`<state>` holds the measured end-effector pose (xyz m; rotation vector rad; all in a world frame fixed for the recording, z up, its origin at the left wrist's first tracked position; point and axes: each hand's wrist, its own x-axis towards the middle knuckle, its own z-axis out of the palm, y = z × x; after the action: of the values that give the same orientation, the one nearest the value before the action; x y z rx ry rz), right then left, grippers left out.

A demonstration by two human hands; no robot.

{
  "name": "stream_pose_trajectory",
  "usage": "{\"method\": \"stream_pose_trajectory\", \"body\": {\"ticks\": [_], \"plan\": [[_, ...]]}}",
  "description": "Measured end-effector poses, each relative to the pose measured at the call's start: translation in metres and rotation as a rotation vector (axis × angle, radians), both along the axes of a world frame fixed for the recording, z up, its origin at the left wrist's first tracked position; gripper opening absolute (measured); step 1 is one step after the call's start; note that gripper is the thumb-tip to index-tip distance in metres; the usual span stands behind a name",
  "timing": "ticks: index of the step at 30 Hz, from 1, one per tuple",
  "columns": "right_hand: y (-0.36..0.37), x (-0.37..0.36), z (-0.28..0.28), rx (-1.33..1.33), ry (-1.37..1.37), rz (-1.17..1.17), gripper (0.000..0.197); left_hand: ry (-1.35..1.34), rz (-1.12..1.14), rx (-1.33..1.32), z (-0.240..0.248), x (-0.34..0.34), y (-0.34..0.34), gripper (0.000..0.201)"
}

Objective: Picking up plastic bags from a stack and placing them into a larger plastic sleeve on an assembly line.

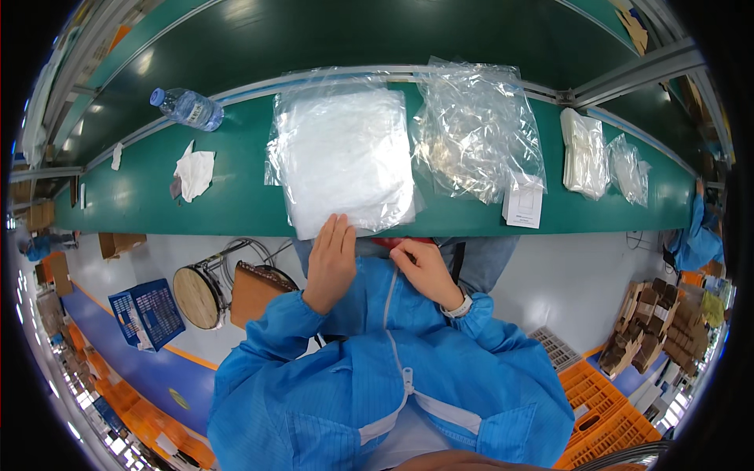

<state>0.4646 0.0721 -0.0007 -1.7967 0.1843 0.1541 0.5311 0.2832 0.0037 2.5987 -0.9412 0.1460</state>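
At the lower middle, nearest the camera, the person's blue jacket (290, 392) fills the view, its sleeves leading forward to two bare hands held apart from each other. To the right and below, orange crates (616, 436) stand on the floor; to the left are a blue crate (147, 314) and a round-topped stool (196, 297).

The left hand (331, 263) is stretched out, fingers side by side, with its fingertips resting on the near edge of a white packet (345, 157) in clear plastic. The right hand (426, 271), banded at the wrist, is bent beside something red (403, 242) just below the edge of the green bench (243, 169); whether it grips that, I cannot tell.

The packet lies flat at the middle of the bench, reaching its front edge. Just to its right are crinkled clear bags (475, 129), with a white card (525, 206) at their near right corner. Farther right lie folded bags (583, 153) and a smaller clear bag (629, 171). Left of the packet, well apart, is crumpled white paper (195, 169); beyond it, toward the back, a blue-capped bottle (188, 108).
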Motion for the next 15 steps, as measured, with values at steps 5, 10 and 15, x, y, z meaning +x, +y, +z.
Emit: {"method": "stream_pose_trajectory", "body": {"ticks": [5, 10, 15], "plan": [[0.005, 0.003, 0.000, 0.053, -0.043, 0.032, 0.019, 0.015, 0.058, -0.044, 0.015, 0.001, -0.006, 0.030], [0.009, 0.005, 0.006, 0.083, -0.011, 0.012, 0.018, 0.101, 0.123, -0.238, 0.022, 0.009, -0.010, 0.017], [0.013, 0.008, 0.004, 0.116, -0.008, -0.017, 0.016, 0.466, 0.280, -0.473, 0.023, 0.019, -0.005, 0.014]]}}
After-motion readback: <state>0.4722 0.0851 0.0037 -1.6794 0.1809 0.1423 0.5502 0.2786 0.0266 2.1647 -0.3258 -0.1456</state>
